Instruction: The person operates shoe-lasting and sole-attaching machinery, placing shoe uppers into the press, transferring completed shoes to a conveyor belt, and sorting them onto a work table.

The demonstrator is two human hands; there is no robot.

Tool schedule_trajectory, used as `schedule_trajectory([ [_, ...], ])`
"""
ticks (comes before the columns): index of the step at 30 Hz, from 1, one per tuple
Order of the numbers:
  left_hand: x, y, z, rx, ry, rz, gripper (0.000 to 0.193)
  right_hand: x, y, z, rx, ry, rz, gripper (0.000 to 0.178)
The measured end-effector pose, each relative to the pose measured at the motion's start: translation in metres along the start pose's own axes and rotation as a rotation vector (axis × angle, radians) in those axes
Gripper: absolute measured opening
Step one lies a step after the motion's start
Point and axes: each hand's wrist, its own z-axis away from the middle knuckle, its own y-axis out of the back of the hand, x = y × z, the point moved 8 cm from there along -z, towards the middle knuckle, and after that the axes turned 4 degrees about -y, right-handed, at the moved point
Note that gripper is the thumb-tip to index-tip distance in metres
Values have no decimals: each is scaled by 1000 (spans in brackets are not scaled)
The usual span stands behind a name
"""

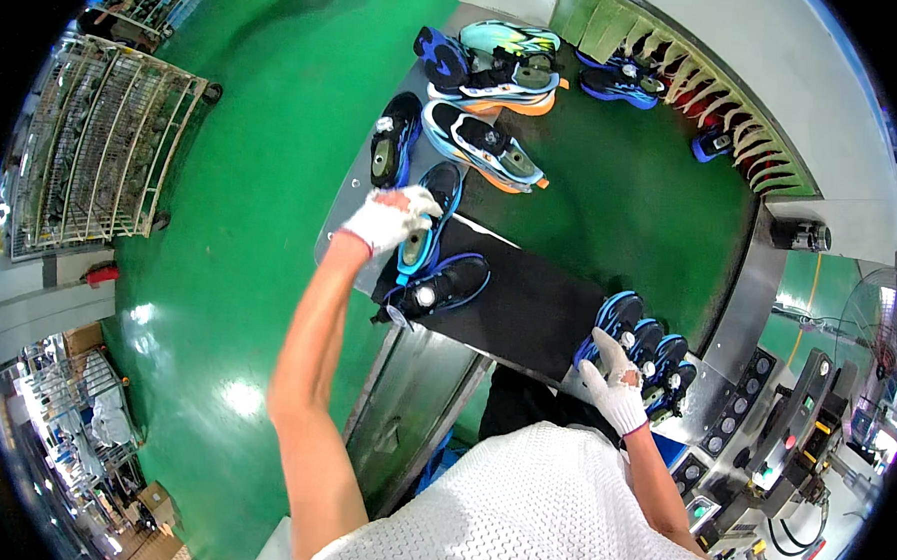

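Note:
My left hand (396,220), in a white knitted glove, is closed around the side of a black and blue sneaker (440,192) that has a green insert in its opening. Just below it lies another black sneaker with blue trim (453,282), turned sideways on the black mat (532,309). On the right, my gloved right hand (614,383) has its fingers apart beside a row of black and blue sneakers; its fingertips are close to the nearest sneaker (621,314). Whether they touch it is hard to tell.
Beyond my left hand stand a black and blue sneaker (396,138), a white and orange sneaker (484,145) and several others. A green conveyor belt (632,198) leads to a strip-curtained opening (712,86). Control dials (738,403) line the right; a wire cart (109,145) stands left.

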Motion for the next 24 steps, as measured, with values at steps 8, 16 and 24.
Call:
schedule_trajectory([
  [8, -18, 7, -30, -460, 345, 294, 27, 7, 4, 10, -7, -58, 25, 63],
  [16, -18, 7, -7, -323, 278, 217, 30, 8, -6, 26, -91, -87, -18, 63],
  [24, 59, -3, 81, 338, 102, -172, 37, 14, 13, 33, -52, -55, 48, 61],
])
